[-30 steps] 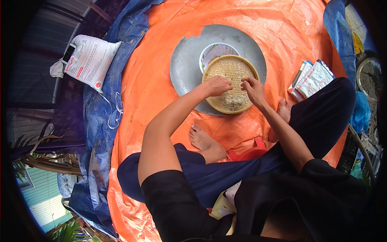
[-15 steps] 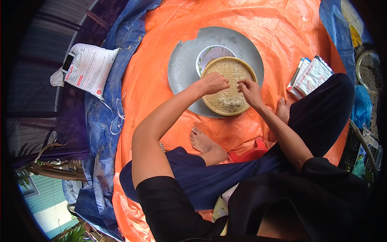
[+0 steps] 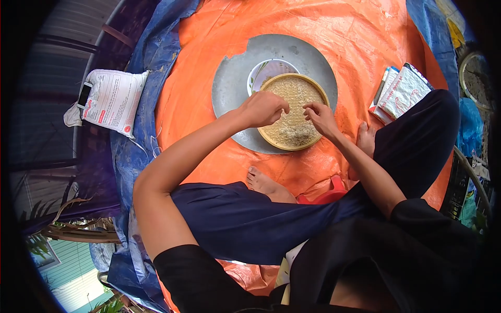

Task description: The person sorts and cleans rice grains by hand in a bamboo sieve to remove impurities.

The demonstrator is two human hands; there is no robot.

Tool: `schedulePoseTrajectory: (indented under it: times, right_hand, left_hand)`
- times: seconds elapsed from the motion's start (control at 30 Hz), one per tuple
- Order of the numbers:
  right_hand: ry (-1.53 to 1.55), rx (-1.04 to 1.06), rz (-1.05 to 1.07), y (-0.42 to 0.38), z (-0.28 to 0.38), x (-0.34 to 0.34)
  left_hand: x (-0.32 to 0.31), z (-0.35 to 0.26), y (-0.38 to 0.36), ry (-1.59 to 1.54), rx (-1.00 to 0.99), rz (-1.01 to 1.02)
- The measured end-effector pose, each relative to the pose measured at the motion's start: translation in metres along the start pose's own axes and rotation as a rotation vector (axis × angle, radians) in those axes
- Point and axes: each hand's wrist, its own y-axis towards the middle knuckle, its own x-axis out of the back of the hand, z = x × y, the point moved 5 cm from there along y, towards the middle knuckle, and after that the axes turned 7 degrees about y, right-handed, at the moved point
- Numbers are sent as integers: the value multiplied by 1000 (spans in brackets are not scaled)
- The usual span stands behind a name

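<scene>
A round woven tray (image 3: 325,97) with a yellow rim holds pale grain (image 3: 295,94), spread thin at the far side and heaped near the front. My left hand (image 3: 263,108) is over the tray's left edge, its fingers curled and closed at the tips. Over the right part is my right hand (image 3: 321,119), fingers bent and pinched together. Whatever either hand pinches is too small to make out. Partly under the tray sits a white bowl (image 3: 259,71) with a leaf pattern. Both rest on a wide grey metal disc (image 3: 229,83) with a broken edge.
An orange tarp (image 3: 209,41) covers the ground, bordered by blue tarp (image 3: 156,57). A full white sack (image 3: 116,99) with a phone (image 3: 84,95) on it lies left. Folded printed bags (image 3: 404,91) lie right. A red plastic object (image 3: 334,192) shows near my bare feet (image 3: 266,187).
My left hand has shifted left toward the tray's edge and its elbow has swung outward. My right hand stays nearly in place over the grain. The view has shifted slightly.
</scene>
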Motion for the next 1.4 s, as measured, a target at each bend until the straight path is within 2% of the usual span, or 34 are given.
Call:
schedulePoseTrajectory:
  times: [0.07,0.27,0.3,0.4,0.57,0.7,0.83,0.97,1.13,1.4]
  right_hand:
    - [-20,6,2,3,-1,5]
    - [-35,51,-5,2,-9,5]
    - [-37,47,4,2,-10,4]
    - [-54,43,24,2,-8,4]
    - [-78,40,41,0,-7,3]
    - [24,-8,116,3,-14,-3]
    - [229,-139,224,2,-14,-11]
    - [279,-188,248,0,-13,-13]
    - [271,-204,253,-5,-1,-14]
    - [296,-221,271,-1,-8,-21]
  left_hand:
    - [-8,5,0,-90,8,27]
    - [-40,66,-11,-501,492,103]
    - [-47,74,-14,-512,543,184]
    - [-58,79,-21,-681,594,248]
    - [-64,56,-22,-886,572,342]
    - [-69,48,-20,-1091,583,395]
    - [-56,46,-16,-1331,627,366]
    - [-45,46,-17,-1523,651,318]
    - [-47,52,-22,-1619,648,288]
    - [-44,47,-21,-1495,627,296]
